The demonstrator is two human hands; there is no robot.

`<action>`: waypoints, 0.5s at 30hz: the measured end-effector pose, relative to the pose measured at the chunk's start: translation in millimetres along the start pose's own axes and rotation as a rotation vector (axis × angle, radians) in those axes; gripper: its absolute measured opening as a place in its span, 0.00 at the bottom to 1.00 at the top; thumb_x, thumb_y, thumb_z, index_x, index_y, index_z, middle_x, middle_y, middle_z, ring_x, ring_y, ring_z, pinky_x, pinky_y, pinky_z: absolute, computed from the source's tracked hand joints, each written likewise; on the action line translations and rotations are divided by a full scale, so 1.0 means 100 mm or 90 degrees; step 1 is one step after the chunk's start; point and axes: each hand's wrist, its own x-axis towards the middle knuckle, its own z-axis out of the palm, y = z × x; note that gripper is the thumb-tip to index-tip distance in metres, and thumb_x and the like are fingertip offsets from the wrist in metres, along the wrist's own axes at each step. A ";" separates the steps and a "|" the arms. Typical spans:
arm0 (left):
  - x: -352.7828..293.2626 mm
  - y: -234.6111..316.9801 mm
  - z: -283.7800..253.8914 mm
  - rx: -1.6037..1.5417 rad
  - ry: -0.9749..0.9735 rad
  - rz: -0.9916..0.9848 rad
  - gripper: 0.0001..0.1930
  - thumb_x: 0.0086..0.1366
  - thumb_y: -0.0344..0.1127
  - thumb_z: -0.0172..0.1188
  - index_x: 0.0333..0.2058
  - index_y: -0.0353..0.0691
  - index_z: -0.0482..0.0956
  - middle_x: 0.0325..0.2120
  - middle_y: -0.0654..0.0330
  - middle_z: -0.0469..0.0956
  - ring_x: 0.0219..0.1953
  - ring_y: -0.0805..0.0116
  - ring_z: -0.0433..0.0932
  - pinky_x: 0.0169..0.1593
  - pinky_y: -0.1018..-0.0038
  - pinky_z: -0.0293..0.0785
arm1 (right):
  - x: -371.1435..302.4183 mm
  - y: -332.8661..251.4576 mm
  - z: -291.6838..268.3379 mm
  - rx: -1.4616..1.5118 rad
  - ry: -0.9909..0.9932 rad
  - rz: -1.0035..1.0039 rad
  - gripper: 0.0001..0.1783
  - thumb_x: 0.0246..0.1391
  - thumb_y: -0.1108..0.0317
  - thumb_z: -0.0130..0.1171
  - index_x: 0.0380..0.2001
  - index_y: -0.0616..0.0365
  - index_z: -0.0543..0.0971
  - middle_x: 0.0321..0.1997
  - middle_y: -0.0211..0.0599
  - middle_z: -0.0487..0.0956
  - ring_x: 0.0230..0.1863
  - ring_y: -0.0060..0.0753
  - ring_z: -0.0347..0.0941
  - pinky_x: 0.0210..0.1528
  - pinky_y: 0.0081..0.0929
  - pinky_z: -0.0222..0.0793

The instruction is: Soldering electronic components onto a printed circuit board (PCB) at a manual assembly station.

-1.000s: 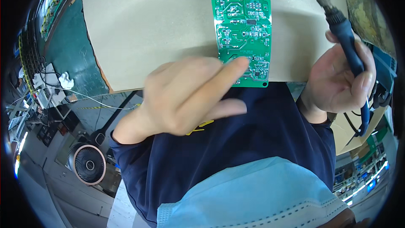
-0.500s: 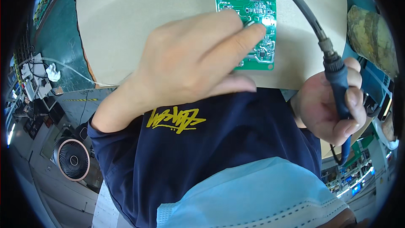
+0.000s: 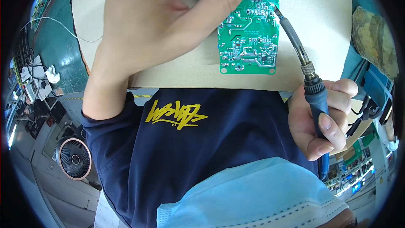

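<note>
A green circuit board lies on a tan cardboard sheet at the table's near edge. My left hand reaches over the board's upper left part, forefinger stretched toward its top edge; it seems to pinch something thin up there, cut off by the frame. My right hand grips the blue handle of a soldering iron. The iron's tip touches the right edge of the board. My dark blue shirt and a light blue mask fill the lower picture.
A small round fan stands on the floor at lower left. A yellowish sponge-like lump sits at the right. Green boards and cables lie on the green mat at left; a white wire runs across it.
The board has slid down and nearer in view. My left hand has risen higher over it. The soldering iron tip has come down to the board's right edge.
</note>
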 end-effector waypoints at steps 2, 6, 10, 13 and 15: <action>-0.05 0.01 0.01 -0.004 0.028 0.006 0.04 0.57 0.21 0.68 0.31 0.32 0.82 0.20 0.62 0.76 0.18 0.80 0.66 0.22 0.81 0.56 | 0.00 0.02 0.01 -0.004 0.015 -0.019 0.28 0.72 0.48 0.36 0.42 0.59 0.79 0.21 0.30 0.69 0.19 0.29 0.62 0.34 0.39 0.55; -0.04 -0.02 0.07 -0.083 0.020 -0.028 0.04 0.55 0.21 0.68 0.30 0.33 0.83 0.19 0.62 0.75 0.18 0.77 0.67 0.22 0.78 0.57 | 0.02 0.04 0.03 0.003 0.028 -0.038 0.29 0.72 0.49 0.34 0.42 0.61 0.79 0.19 0.30 0.70 0.16 0.28 0.61 0.33 0.38 0.54; 0.00 -0.11 0.15 -0.057 0.022 0.059 0.05 0.53 0.22 0.69 0.30 0.35 0.85 0.17 0.61 0.74 0.17 0.71 0.68 0.24 0.75 0.59 | 0.01 0.04 0.02 -0.005 0.018 -0.032 0.27 0.71 0.48 0.37 0.41 0.59 0.79 0.20 0.29 0.69 0.18 0.29 0.62 0.33 0.38 0.54; -0.02 -0.14 0.17 -0.053 0.044 0.068 0.05 0.52 0.22 0.69 0.29 0.36 0.85 0.17 0.61 0.73 0.17 0.69 0.68 0.25 0.74 0.60 | -0.02 0.02 0.00 -0.006 0.007 -0.012 0.25 0.69 0.45 0.43 0.38 0.56 0.78 0.23 0.29 0.68 0.22 0.31 0.65 0.34 0.38 0.56; -0.02 -0.14 0.16 -0.047 0.036 0.064 0.05 0.51 0.22 0.70 0.29 0.36 0.85 0.17 0.61 0.74 0.18 0.69 0.69 0.26 0.73 0.60 | -0.02 0.02 0.00 0.005 0.010 -0.009 0.25 0.69 0.45 0.43 0.38 0.56 0.79 0.22 0.29 0.67 0.22 0.31 0.65 0.34 0.38 0.56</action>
